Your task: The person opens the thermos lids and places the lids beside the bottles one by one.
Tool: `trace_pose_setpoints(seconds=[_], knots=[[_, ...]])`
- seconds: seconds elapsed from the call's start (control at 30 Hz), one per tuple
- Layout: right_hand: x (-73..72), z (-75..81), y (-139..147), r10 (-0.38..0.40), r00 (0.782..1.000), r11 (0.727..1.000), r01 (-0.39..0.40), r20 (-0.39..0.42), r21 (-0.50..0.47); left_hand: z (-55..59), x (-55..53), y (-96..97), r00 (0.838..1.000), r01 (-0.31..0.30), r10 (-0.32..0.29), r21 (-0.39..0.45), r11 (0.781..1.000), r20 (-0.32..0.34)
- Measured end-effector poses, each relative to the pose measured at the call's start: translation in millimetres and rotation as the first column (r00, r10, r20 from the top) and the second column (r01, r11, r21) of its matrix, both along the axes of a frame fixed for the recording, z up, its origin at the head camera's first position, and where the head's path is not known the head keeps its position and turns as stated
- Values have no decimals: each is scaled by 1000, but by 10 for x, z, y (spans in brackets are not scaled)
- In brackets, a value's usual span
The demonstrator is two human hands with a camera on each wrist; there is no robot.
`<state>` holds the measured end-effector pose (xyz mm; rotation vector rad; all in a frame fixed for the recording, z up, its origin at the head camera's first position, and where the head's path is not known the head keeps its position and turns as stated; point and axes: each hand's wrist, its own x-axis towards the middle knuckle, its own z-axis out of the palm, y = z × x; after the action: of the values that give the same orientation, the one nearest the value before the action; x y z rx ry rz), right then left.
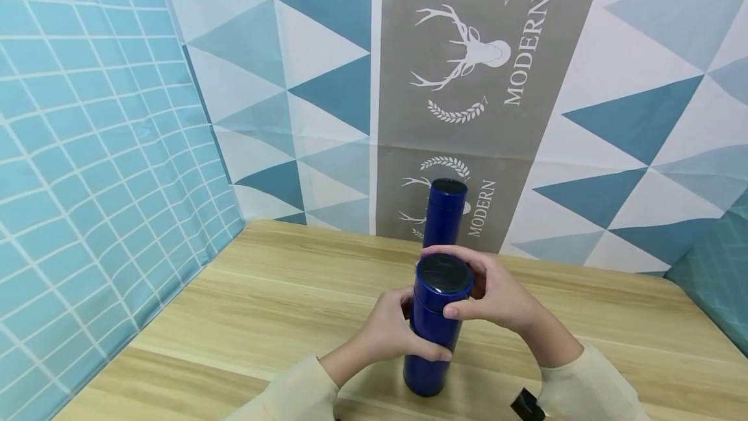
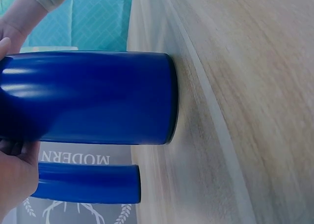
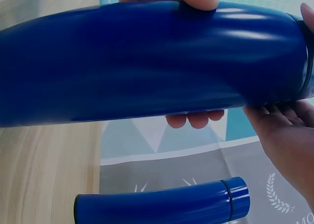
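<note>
A shiny dark blue vacuum flask (image 1: 429, 369) with a black-topped lid (image 1: 445, 273) stands near the front of the table. Around its body my left hand (image 1: 390, 330) curls, thumb across the near side. My right hand (image 1: 497, 291) grips the lid from the right, thumb in front and fingers behind. In the left wrist view the flask's body (image 2: 98, 96) shows its dark base at the wood. From the right wrist, the flask (image 3: 147, 62) fills the upper part, with left fingers (image 3: 196, 120) showing below it.
A second blue flask (image 1: 444, 219) stands upright behind the held one, its lower part hidden in the head view. The wood-grain table (image 1: 280, 291) meets a patterned cloth (image 1: 327, 83) at the back. Blue tiled cloth (image 1: 105, 148) hangs on the left.
</note>
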<state>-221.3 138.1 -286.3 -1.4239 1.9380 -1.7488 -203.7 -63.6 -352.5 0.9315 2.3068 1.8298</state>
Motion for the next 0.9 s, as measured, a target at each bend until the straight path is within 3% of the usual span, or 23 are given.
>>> trace_pose_setpoints(seconds=[0.23,0.37,0.47,0.63,0.7,0.8,0.9], knots=[[58,-2,1,-27,999,1000,27,33,-5,-9,7,18,1000,4,-4,19,1000,-3],[155,-3,-2,-140,990,990,141,19,-6,-10,17,25,1000,6,-6,25,1000,8],[303,31,-51,-305,952,952,305,-7,9,-9,19,30,1000,3,-4,27,1000,10],[525,95,-230,-549,836,834,549,-22,49,5,17,22,1000,0,0,24,1000,4],[551,96,-279,-591,806,805,591,-23,52,8,18,15,1000,0,0,20,1000,2],[544,86,-299,-610,791,789,612,-37,56,7,20,7,1000,1,-1,15,1000,4],[519,82,-284,-596,801,798,599,-65,67,-6,18,0,1000,-5,5,12,1000,3]])
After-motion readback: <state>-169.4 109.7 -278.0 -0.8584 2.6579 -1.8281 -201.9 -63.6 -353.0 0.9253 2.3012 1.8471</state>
